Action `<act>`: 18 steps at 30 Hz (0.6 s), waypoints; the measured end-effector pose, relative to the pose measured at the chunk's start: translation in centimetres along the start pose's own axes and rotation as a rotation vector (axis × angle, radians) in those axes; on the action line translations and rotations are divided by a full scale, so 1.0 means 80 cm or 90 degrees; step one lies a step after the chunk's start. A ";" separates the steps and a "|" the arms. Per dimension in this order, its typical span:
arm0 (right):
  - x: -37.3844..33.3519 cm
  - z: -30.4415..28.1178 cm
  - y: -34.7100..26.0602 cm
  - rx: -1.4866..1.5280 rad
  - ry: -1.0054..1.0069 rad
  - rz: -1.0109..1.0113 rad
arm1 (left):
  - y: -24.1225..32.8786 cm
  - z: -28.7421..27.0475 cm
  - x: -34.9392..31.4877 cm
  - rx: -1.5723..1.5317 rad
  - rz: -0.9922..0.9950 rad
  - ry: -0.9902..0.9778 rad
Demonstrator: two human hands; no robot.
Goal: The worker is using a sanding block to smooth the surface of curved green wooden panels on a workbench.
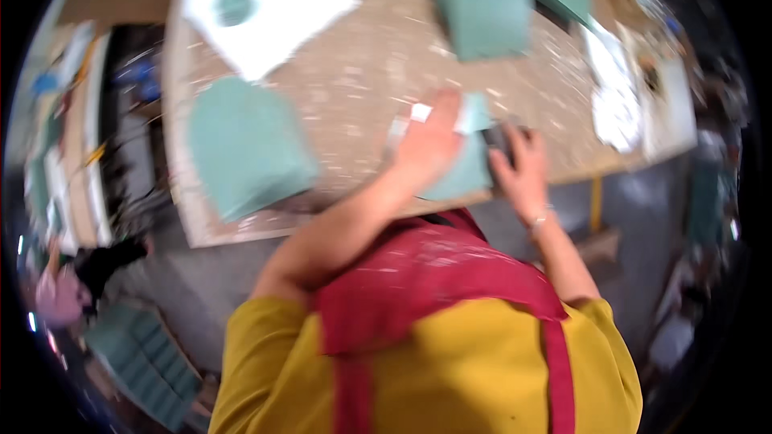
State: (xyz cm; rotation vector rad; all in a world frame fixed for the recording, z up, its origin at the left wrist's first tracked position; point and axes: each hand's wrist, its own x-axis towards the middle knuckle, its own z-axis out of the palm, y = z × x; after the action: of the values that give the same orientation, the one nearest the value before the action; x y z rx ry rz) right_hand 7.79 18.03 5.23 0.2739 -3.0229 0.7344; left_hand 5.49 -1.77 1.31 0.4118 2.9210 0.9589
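Note:
My left hand (pixel 432 143) lies flat, with fingers stretched out, over a small light-green piece (pixel 462 177) near the table's front edge. White patches show beside its fingers, too blurred to name. At the right edge of the same piece, my right hand (pixel 524 170) has its fingers curled round a dark, blocky object (pixel 497 138). Blur and the fingers hide what kind of thing that is. Farther left on the table is a larger green cushion-like piece (pixel 251 149), rounded at its far end.
The brown worktable (pixel 354 96) is strewn with pale scraps. White sheeting (pixel 269 4) with a green roundish thing on it lies far left. Green padded pieces (pixel 486 12) stand at the back, and a shiny white wrapping (pixel 615 104) at right. Another person (pixel 64 293) is at far left.

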 end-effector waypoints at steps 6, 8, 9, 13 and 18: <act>0.078 0.015 0.137 0.149 0.047 0.032 | 0.006 0.077 0.008 -0.037 0.117 0.125; 0.063 0.017 0.189 0.122 0.097 -0.004 | 0.006 0.043 0.004 0.087 0.141 0.098; 0.054 0.021 0.192 0.218 0.131 0.015 | 0.005 0.040 -0.003 0.100 0.120 0.111; 0.054 0.046 0.169 0.178 0.222 0.000 | -0.009 0.039 -0.005 0.119 0.120 0.101; 0.053 0.050 0.168 0.161 0.234 -0.028 | -0.005 0.046 0.003 0.110 0.124 0.080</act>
State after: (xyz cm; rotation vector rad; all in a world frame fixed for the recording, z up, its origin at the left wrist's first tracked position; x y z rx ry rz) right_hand 1.35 27.26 -4.20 0.1837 -2.5737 1.0365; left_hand 5.61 0.11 -1.85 0.6786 3.1367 0.7796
